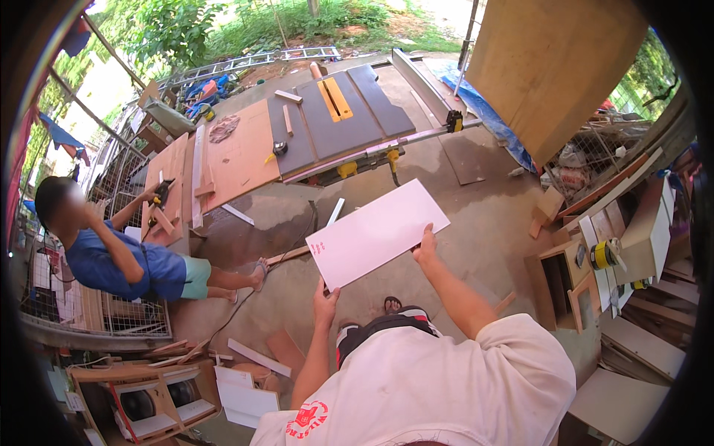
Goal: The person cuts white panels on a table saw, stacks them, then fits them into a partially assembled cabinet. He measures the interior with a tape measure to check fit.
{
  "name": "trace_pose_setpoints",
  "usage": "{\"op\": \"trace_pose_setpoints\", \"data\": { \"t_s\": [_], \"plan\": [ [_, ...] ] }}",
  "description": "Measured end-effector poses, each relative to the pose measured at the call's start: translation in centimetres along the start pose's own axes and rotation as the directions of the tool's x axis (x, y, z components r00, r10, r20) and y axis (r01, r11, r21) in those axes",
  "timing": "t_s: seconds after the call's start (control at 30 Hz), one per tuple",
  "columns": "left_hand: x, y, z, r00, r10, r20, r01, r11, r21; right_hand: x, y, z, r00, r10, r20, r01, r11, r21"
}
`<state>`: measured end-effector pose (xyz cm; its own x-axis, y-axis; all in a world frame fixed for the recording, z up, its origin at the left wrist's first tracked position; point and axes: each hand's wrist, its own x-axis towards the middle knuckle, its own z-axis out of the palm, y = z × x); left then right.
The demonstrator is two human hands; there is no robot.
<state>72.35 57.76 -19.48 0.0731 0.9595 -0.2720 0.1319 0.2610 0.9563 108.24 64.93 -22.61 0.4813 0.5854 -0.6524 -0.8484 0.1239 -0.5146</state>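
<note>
The white panel [378, 232] hides the fingers of both hands beneath it, so only the thumb of the left hand [325, 305] and the thumb side of the right hand [425, 249] show, and the grip under its lower edge cannot be seen. Left of the panel, the other person's [123, 260] face is blurred. Beyond the panel, the small items on the saw bench [338, 119] are too small to tell, and the picture's dark rim cuts off the corners.

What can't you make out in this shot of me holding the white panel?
- Head view: underside of the white panel, it faces away.
- Left hand fingertips, behind the panel's edge.
- Right hand fingertips, likewise hidden.
- Feet: torso covers all but one sandal.
</note>
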Motion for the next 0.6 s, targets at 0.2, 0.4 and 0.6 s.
{"op": "trace_pose_setpoints", "data": {
  "t_s": [0.2,0.4,0.6],
  "plan": [
    [12.7,3.4,2.7,0.987,0.163,0.008,-0.160,0.961,0.226,10.5,-3.3,7.9,0.999,-0.023,0.046,0.021,0.999,0.049],
    [26.7,4.9,6.0,0.869,0.493,0.030,-0.422,0.709,0.565,21.4,-5.7,15.1,0.991,-0.102,0.081,0.102,0.995,0.006],
    [36.3,5.7,6.4,0.880,0.462,0.111,-0.421,0.652,0.631,24.0,-4.7,23.0,0.992,-0.100,-0.080,0.099,0.995,-0.023]
  ]
}}
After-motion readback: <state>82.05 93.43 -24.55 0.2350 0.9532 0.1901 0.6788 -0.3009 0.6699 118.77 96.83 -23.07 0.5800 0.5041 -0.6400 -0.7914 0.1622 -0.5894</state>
